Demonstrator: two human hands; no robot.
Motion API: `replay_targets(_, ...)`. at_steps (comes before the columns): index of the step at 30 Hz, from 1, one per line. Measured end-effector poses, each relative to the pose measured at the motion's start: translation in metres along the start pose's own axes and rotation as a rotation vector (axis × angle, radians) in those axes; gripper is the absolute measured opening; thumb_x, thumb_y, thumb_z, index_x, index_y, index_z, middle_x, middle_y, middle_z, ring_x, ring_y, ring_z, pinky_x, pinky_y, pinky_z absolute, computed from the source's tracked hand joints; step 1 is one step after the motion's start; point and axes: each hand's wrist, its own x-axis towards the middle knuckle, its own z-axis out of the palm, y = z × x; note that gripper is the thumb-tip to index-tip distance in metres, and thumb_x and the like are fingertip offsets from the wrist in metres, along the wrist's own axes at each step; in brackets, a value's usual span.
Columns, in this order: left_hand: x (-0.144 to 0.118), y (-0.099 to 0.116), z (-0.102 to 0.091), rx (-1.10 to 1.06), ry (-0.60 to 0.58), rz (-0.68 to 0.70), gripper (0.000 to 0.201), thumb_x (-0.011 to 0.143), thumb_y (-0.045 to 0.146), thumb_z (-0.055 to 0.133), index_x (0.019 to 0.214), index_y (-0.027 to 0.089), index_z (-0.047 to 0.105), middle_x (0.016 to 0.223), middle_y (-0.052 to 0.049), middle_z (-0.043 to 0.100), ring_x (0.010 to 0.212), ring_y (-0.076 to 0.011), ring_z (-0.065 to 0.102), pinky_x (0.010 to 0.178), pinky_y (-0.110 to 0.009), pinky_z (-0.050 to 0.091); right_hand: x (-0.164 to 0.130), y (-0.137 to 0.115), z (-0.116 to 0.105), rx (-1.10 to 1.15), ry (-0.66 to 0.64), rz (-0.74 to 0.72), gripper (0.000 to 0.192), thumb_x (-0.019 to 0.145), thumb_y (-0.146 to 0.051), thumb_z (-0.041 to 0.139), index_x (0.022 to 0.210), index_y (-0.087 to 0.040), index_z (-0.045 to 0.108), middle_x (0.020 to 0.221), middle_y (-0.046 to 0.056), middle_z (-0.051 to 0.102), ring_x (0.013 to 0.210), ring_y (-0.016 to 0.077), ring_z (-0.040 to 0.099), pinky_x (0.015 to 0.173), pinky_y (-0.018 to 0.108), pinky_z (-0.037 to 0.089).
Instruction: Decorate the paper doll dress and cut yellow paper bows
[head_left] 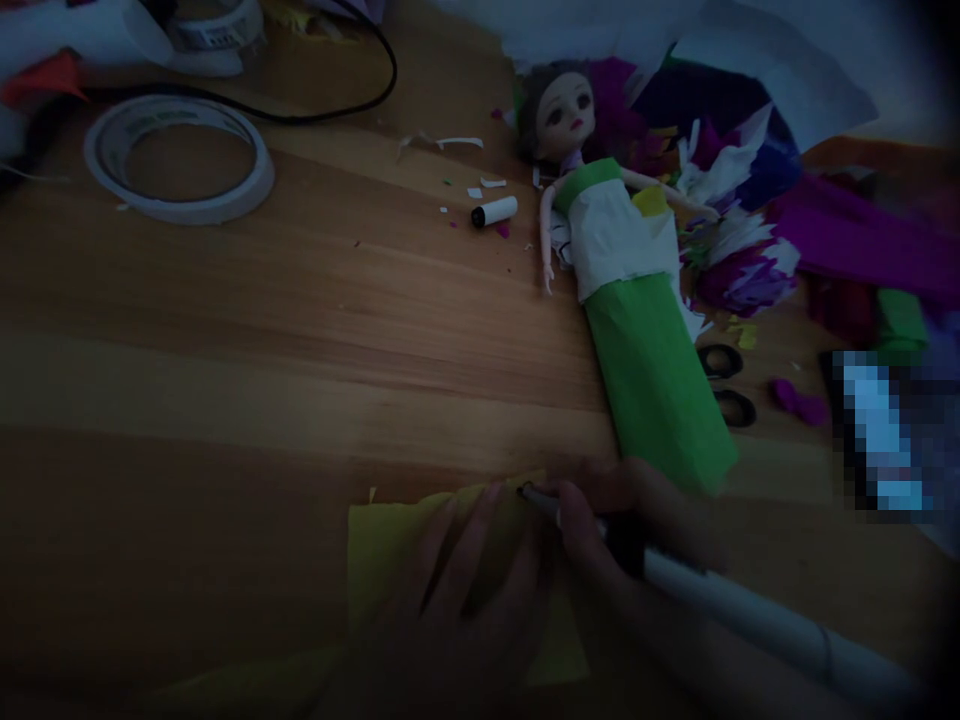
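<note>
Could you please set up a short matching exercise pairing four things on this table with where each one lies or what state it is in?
Things:
1. doll
2. tape roll
3. marker cap
4. yellow paper

Places or states:
A. flat under the left hand
B. far left of the table
C. wrapped in green and white paper
D. loose, just left of the doll

Pairs: 1-C, 2-B, 3-D, 4-A

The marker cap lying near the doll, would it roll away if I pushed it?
Probably. The marker cap looks round and lies on its side on the smooth wooden table, so a sideways nudge would likely roll it. It seems small and light, so it should slide easily too. Paper scraps nearby would hardly stop it.
</note>
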Motion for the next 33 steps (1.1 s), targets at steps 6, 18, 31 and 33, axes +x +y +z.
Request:
replay_targets(6,-0.001,-0.003,-0.001,-0.001,-0.004,0.031,0.039,0.089,0.029,0.050,0.128,0.027,0.055,0.145,0.001,0.042,0.132,-0.0325,0.036,0.111,-0.047,0.025,0.007,-0.011,0.002,-0.067,0.011,-0.041,0.024,0.083,-0.025,0.064,0.064,-0.026,0.049,0.055,-0.005,0.057,0.046,0.0124,0.054,0.042,0.025,0.044)
replay_targets(18,0.000,-0.003,-0.003,-0.040,-0.034,0.028,0.042,0.092,0.019,0.039,0.132,0.022,0.052,0.143,-0.001,0.042,0.131,-0.0331,0.034,0.114,-0.048,0.016,0.010,-0.010,0.002,-0.064,-0.029,-0.063,0.025,0.085,-0.024,0.060,0.065,-0.025,0.045,0.051,-0.007,0.051,0.040,0.0104,0.048,0.037,0.024,0.037)
replay_targets(31,0.001,-0.003,-0.004,-0.016,-0.014,0.023,0.040,0.090,0.022,0.046,0.129,0.026,0.055,0.143,0.001,0.043,0.128,-0.0308,0.039,0.111,-0.044,0.024,0.014,-0.019,0.002,-0.011,-0.100,0.032,0.021,0.077,-0.022,0.066,0.065,-0.027,0.050,0.055,-0.005,0.060,0.043,0.0133,0.054,0.039,0.027,0.044)
replay_targets(33,0.001,-0.003,-0.003,-0.007,-0.005,0.025,0.040,0.090,0.024,0.047,0.129,0.025,0.054,0.144,0.000,0.042,0.128,-0.0309,0.040,0.111,-0.044,0.026,0.015,-0.018,0.000,-0.030,-0.142,0.029,0.022,0.078,-0.025,0.064,0.063,-0.027,0.048,0.052,-0.004,0.058,0.040,0.0137,0.051,0.037,0.028,0.042)
